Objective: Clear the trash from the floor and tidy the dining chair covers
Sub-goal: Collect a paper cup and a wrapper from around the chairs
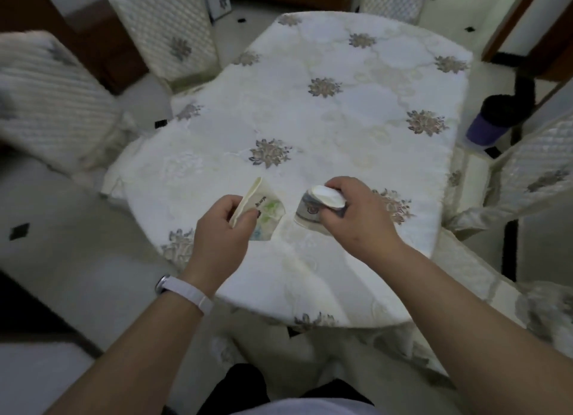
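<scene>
Paper cup (268,210) in left fingers (231,205), second cup (310,211) in right fingers (338,183)

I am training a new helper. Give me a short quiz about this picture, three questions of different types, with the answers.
1. True or false: the left hand grips a flattened paper cup.
2. Where does the purple bin stand? A) on the floor, right of the table B) on the table C) in the left hand
3. Fill in: the right hand holds a crushed cup above the ____.
Key: 1 true; 2 A; 3 table.
</scene>
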